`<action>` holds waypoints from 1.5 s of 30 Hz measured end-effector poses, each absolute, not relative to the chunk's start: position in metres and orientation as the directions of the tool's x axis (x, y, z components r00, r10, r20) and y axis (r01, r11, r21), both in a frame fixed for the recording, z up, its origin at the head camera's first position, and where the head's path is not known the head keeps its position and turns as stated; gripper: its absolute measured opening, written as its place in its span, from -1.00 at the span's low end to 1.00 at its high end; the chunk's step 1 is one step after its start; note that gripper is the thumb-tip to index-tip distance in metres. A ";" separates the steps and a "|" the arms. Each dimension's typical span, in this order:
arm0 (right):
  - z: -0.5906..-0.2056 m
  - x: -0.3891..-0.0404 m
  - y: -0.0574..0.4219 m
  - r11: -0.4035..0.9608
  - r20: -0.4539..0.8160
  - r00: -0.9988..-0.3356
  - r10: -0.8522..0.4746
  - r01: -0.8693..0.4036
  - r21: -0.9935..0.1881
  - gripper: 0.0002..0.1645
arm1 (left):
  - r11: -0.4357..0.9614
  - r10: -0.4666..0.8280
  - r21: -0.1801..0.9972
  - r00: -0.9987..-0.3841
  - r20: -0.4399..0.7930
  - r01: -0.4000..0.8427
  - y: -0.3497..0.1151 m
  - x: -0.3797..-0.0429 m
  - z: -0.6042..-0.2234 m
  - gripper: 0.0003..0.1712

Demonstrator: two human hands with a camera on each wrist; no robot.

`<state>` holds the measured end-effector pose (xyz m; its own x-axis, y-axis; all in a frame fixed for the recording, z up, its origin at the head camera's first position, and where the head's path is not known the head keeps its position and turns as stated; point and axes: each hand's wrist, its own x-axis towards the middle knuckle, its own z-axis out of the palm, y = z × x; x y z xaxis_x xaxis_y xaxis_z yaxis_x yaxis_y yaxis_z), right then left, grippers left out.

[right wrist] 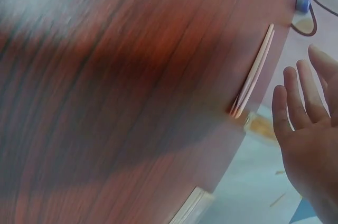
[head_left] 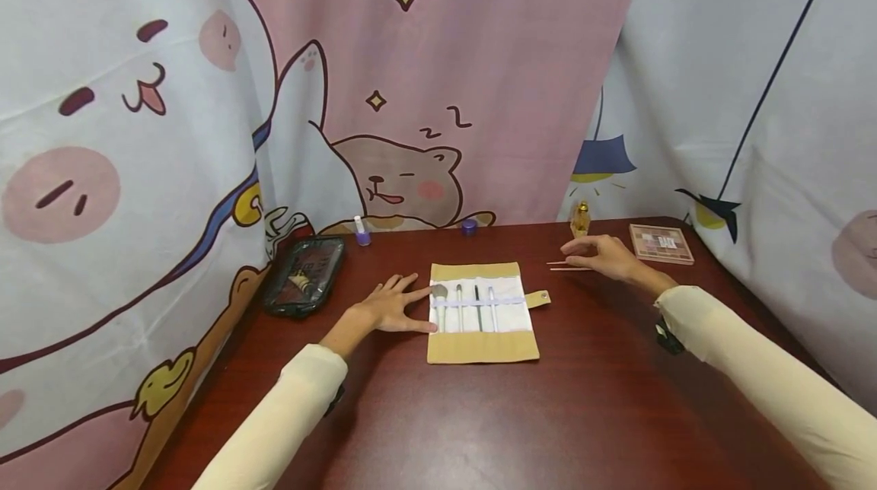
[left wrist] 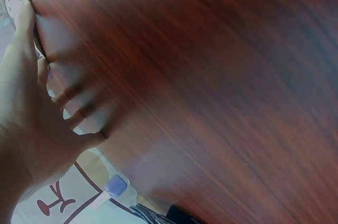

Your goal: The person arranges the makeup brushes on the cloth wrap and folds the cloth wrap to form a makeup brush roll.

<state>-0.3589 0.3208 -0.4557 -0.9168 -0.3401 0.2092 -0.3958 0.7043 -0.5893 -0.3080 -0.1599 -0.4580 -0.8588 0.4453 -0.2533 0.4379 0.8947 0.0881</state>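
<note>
A tan fabric brush roll (head_left: 483, 348) lies unfolded on the dark red table, its snap strap (head_left: 538, 299) pointing right. Several makeup brushes (head_left: 440, 292) sit side by side under its lilac band. Against the roll's left edge rests my left hand (head_left: 389, 307), fingers spread and straight. To the right of the roll lie thin pale sticks (head_left: 570, 269), bundled closely in the right wrist view; their kind is unclear. My right hand (head_left: 606, 256) is over their right ends, and in the right wrist view its fingers look extended and apart from the sticks.
A black-edged clear pouch (head_left: 304, 277) lies at the left. Along the back stand a purple nail polish bottle (head_left: 362, 234), a small purple jar (head_left: 469, 226) and a gold bottle (head_left: 580, 219). An eyeshadow palette (head_left: 661, 244) lies back right. Printed curtains surround the table.
</note>
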 end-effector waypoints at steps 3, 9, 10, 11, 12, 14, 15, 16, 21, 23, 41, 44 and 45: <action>-0.456 -0.359 0.329 0.705 0.222 -0.912 -0.344 -0.407 -0.581 -0.62 | 0.893 0.448 0.088 -0.857 -0.252 0.441 -0.160 -0.308 -0.459 0.13; -0.458 -0.358 0.345 0.724 0.225 -0.915 -0.336 -0.404 -0.560 -0.65 | 0.893 0.450 0.093 -0.858 -0.247 0.441 -0.161 -0.308 -0.460 0.13; -0.459 -0.359 0.349 0.731 0.224 -0.917 -0.329 -0.398 -0.555 -0.65 | 0.892 0.451 0.095 -0.859 -0.245 0.441 -0.162 -0.309 -0.460 0.13; -0.460 -0.358 0.352 0.734 0.223 -0.918 -0.327 -0.396 -0.552 -0.66 | 0.892 0.451 0.097 -0.858 -0.245 0.441 -0.162 -0.309 -0.460 0.13; -0.461 -0.358 0.355 0.737 0.221 -0.919 -0.326 -0.393 -0.550 -0.67 | 0.892 0.451 0.097 -0.858 -0.246 0.441 -0.162 -0.309 -0.460 0.13; -0.463 -0.357 0.360 0.741 0.214 -0.923 -0.320 -0.385 -0.550 -0.69 | 0.892 0.452 0.100 -0.857 -0.248 0.442 -0.161 -0.309 -0.460 0.14; -0.464 -0.356 0.363 0.743 0.213 -0.924 -0.319 -0.383 -0.548 -0.70 | 0.892 0.452 0.098 -0.856 -0.250 0.442 -0.161 -0.309 -0.459 0.14; -0.466 -0.356 0.365 0.750 0.215 -0.924 -0.315 -0.381 -0.540 -0.71 | 0.892 0.452 0.096 -0.856 -0.252 0.442 -0.161 -0.309 -0.460 0.14; -0.472 -0.355 0.373 0.776 0.235 -0.922 -0.308 -0.386 -0.498 -0.77 | 0.892 0.451 0.093 -0.855 -0.258 0.443 -0.160 -0.309 -0.459 0.13; -0.474 -0.355 0.374 0.786 0.237 -0.924 -0.299 -0.379 -0.489 -0.79 | 0.893 0.449 0.092 -0.855 -0.260 0.441 -0.160 -0.309 -0.459 0.12; -0.482 -0.358 0.372 0.787 0.214 -0.929 -0.302 -0.370 -0.493 -0.85 | 0.899 0.437 0.096 -0.859 -0.266 0.427 -0.159 -0.309 -0.458 0.13; -0.482 -0.358 0.370 0.796 0.215 -0.926 -0.312 -0.378 -0.473 -0.87 | 0.899 0.436 0.093 -0.860 -0.266 0.427 -0.160 -0.309 -0.458 0.13; -0.483 -0.358 0.370 0.796 0.214 -0.924 -0.317 -0.382 -0.470 -0.88 | 0.899 0.436 0.095 -0.860 -0.265 0.427 -0.160 -0.309 -0.458 0.13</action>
